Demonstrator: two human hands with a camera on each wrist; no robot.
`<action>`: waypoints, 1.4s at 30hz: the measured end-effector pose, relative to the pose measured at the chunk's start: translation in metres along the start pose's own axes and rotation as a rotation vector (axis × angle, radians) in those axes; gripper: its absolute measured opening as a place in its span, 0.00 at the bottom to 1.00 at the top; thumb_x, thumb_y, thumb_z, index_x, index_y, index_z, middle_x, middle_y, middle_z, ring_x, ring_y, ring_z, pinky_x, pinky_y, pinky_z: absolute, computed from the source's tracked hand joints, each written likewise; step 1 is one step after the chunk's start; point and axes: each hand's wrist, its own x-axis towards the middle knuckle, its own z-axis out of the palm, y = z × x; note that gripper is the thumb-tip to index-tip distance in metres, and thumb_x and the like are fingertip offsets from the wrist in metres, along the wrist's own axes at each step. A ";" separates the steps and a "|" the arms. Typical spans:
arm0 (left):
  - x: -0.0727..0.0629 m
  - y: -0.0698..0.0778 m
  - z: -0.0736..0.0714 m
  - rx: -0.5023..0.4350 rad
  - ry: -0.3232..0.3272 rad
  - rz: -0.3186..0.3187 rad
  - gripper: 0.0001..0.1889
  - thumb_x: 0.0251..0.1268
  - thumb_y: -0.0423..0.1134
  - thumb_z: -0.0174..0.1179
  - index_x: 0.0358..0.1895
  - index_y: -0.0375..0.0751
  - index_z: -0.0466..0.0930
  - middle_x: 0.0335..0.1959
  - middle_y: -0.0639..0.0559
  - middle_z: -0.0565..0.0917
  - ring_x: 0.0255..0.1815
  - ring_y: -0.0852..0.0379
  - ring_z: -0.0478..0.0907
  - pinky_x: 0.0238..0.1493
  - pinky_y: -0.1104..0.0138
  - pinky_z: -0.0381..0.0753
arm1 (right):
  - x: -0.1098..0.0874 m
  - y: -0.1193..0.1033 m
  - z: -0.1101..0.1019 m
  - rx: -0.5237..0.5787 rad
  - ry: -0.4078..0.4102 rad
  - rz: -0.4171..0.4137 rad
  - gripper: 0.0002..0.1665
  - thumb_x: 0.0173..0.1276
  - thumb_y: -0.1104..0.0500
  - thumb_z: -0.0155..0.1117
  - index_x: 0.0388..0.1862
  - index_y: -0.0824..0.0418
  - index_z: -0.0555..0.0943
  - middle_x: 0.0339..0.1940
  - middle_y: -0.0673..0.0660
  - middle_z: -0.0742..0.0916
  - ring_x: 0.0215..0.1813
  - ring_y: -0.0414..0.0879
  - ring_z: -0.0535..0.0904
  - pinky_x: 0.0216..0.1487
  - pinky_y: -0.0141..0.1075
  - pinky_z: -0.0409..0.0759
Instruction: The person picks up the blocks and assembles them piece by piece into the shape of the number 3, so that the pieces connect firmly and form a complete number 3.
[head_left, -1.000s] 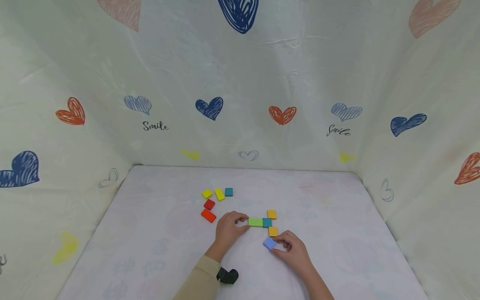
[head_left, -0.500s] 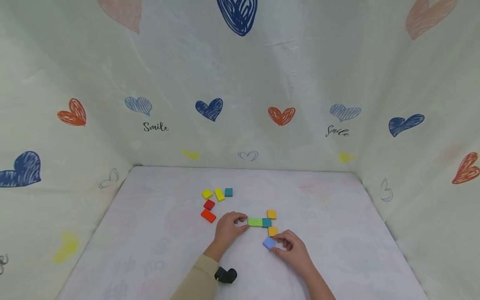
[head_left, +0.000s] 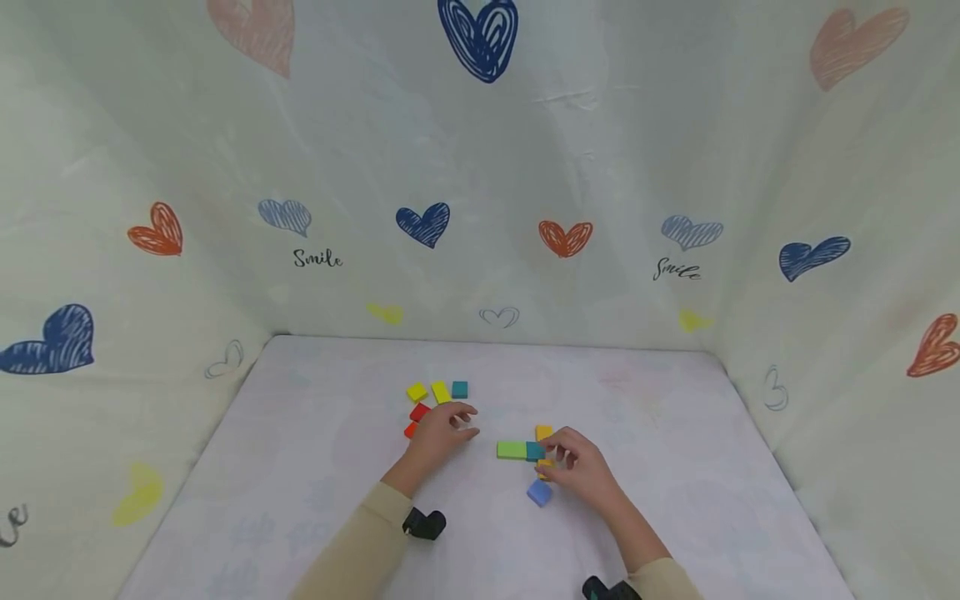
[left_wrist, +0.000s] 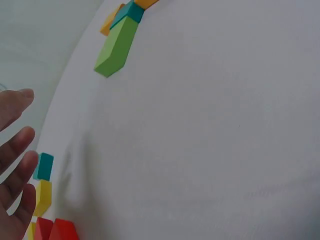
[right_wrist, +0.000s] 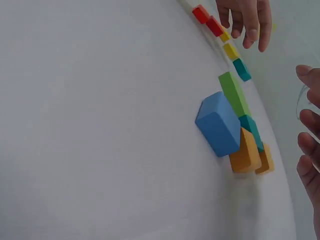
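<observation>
My left hand (head_left: 437, 435) hovers with loosely bent fingers over the red blocks (head_left: 419, 412), partly covering them, and holds nothing. To its right a light green block (head_left: 512, 450) lies end to end with a teal block (head_left: 534, 451). An orange block (head_left: 543, 432) sits on the far side of the teal one, and another orange block (right_wrist: 245, 152) on the near side. A blue block (head_left: 539, 492) rests at an angle just in front. Over the teal and orange blocks, my right hand (head_left: 583, 471) hangs with parted fingers, grasping nothing.
Behind the left hand lie two yellow blocks (head_left: 417, 392) and a second teal block (head_left: 460, 389). Black wrist cameras (head_left: 424, 525) are strapped to both forearms. A pale cloth with printed hearts (head_left: 423, 225) walls the white table (head_left: 337, 467) at the back and sides.
My left hand has left the green block's end and moved left toward the red blocks. My right hand has let go of the blue block and shifted up and away from it.
</observation>
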 end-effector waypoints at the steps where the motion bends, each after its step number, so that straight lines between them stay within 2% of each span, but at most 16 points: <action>1: 0.001 -0.001 -0.004 0.018 0.004 0.003 0.16 0.58 0.42 0.70 0.49 0.47 0.84 0.39 0.56 0.81 0.41 0.55 0.75 0.39 0.66 0.77 | 0.004 -0.001 0.000 0.006 -0.010 -0.013 0.18 0.53 0.61 0.78 0.43 0.61 0.84 0.36 0.55 0.82 0.35 0.45 0.73 0.33 0.31 0.73; 5: 0.006 -0.011 -0.020 0.088 0.018 0.050 0.16 0.56 0.40 0.72 0.49 0.43 0.84 0.41 0.53 0.81 0.42 0.53 0.76 0.43 0.61 0.77 | 0.020 -0.003 0.005 0.018 -0.055 -0.045 0.19 0.54 0.61 0.78 0.45 0.61 0.84 0.40 0.56 0.83 0.36 0.48 0.74 0.36 0.33 0.75; 11: 0.020 -0.028 -0.041 0.236 0.026 0.136 0.18 0.53 0.38 0.73 0.49 0.43 0.85 0.47 0.48 0.81 0.45 0.49 0.75 0.47 0.58 0.77 | 0.040 -0.011 0.011 -0.041 -0.115 -0.050 0.20 0.56 0.58 0.77 0.47 0.60 0.84 0.42 0.56 0.84 0.39 0.46 0.75 0.42 0.36 0.77; 15: 0.029 -0.033 -0.050 0.355 0.011 0.154 0.19 0.52 0.40 0.74 0.50 0.45 0.85 0.51 0.46 0.79 0.50 0.46 0.72 0.50 0.57 0.76 | 0.053 -0.015 0.012 -0.088 -0.177 -0.082 0.19 0.58 0.57 0.75 0.48 0.60 0.83 0.43 0.56 0.84 0.40 0.45 0.75 0.44 0.36 0.77; 20: 0.041 -0.037 -0.053 0.413 -0.034 0.144 0.22 0.53 0.42 0.74 0.53 0.47 0.83 0.56 0.45 0.75 0.56 0.45 0.69 0.56 0.54 0.73 | 0.065 -0.018 0.013 -0.096 -0.237 -0.093 0.19 0.59 0.57 0.75 0.49 0.61 0.83 0.44 0.56 0.84 0.41 0.45 0.75 0.43 0.36 0.76; 26: 0.052 -0.038 -0.051 0.421 -0.106 0.098 0.23 0.54 0.42 0.73 0.56 0.48 0.82 0.58 0.46 0.75 0.60 0.44 0.67 0.59 0.51 0.69 | 0.074 -0.013 0.021 -0.126 -0.306 -0.084 0.20 0.59 0.53 0.75 0.49 0.59 0.84 0.44 0.53 0.84 0.41 0.43 0.75 0.42 0.35 0.75; 32: 0.059 -0.041 -0.049 0.422 -0.169 0.046 0.23 0.55 0.41 0.72 0.56 0.49 0.81 0.57 0.46 0.76 0.59 0.45 0.67 0.59 0.49 0.69 | 0.079 -0.011 0.031 -0.137 -0.348 -0.067 0.20 0.59 0.53 0.75 0.49 0.57 0.84 0.43 0.49 0.84 0.42 0.42 0.74 0.43 0.35 0.75; 36: 0.061 -0.042 -0.048 0.428 -0.181 0.028 0.23 0.55 0.41 0.72 0.56 0.49 0.81 0.57 0.46 0.76 0.58 0.45 0.67 0.58 0.49 0.70 | 0.080 -0.012 0.035 -0.145 -0.368 -0.062 0.19 0.58 0.53 0.75 0.48 0.55 0.84 0.42 0.48 0.83 0.41 0.41 0.74 0.43 0.35 0.75; 42: 0.064 -0.044 -0.046 0.455 -0.167 0.013 0.22 0.55 0.41 0.72 0.56 0.50 0.82 0.54 0.47 0.76 0.56 0.47 0.68 0.57 0.50 0.71 | 0.082 -0.015 0.038 -0.157 -0.385 -0.054 0.19 0.58 0.54 0.75 0.49 0.54 0.84 0.42 0.47 0.83 0.43 0.42 0.75 0.44 0.34 0.75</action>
